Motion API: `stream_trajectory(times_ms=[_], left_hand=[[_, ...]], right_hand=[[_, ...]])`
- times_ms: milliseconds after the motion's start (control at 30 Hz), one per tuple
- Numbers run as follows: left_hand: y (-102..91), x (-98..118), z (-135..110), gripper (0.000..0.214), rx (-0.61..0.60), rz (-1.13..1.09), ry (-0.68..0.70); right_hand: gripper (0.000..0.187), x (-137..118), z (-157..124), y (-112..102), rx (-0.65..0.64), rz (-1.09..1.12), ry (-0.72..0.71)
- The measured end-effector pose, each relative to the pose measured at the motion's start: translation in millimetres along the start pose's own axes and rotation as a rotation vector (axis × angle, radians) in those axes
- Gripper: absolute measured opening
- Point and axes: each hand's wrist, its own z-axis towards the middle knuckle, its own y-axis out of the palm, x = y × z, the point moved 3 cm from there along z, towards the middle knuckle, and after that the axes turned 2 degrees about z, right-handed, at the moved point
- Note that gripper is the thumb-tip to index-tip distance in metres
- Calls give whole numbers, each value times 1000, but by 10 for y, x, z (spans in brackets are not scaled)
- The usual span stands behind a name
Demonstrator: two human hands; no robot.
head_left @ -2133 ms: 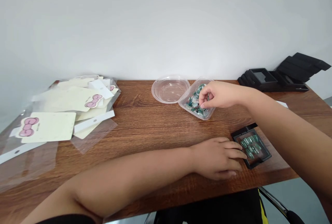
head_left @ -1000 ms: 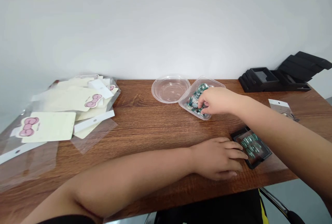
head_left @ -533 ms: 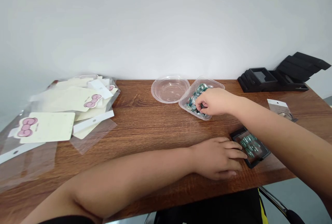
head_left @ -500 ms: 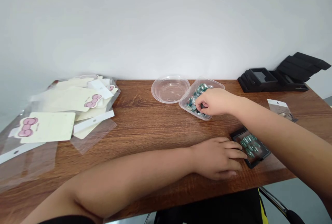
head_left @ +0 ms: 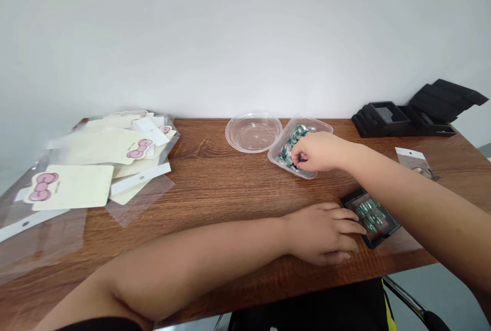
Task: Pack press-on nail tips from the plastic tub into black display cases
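A clear plastic tub (head_left: pixel 321 126) of small teal and silver pieces (head_left: pixel 288 148) stands at the back middle of the wooden table (head_left: pixel 215 188). My right hand (head_left: pixel 320 151) reaches into it, fingers pinched among the pieces; what they hold is hidden. My left hand (head_left: pixel 324 232) lies flat on the table with its fingers stretched out, the tips touching the left edge of a small black tray (head_left: pixel 371 217). That tray holds several teal pieces in rows.
A clear round lid (head_left: pixel 253 132) lies left of the tub. Cream cards with pink bows in clear sleeves (head_left: pixel 95 162) are piled at the left. Black foam trays (head_left: pixel 418 111) are stacked at the back right, a small clear bag (head_left: pixel 416 162) in front of them.
My right hand has sunk lower into the tub and shifted a little among the pieces. The small clear bag has come into sight. My left hand has not moved.
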Motion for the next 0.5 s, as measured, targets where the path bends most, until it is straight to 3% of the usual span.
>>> stream_trajectory(times_ms=[100,233,367,500], left_hand=[[1,-8,2,24,-4,-3,-4],[2,-12,-1,26,-12,-18,-6],[15,-11,-12,24,36,-27,0],[26,-13,-23,21,92,-39,5]], right_hand=[[8,41,-29,-40,5,124,-6],[4,174,-87,-119,16,571,-48],[14,282,-190,-151,-89,990,-97],[15,279,-290,-164,-127,1221,-195]])
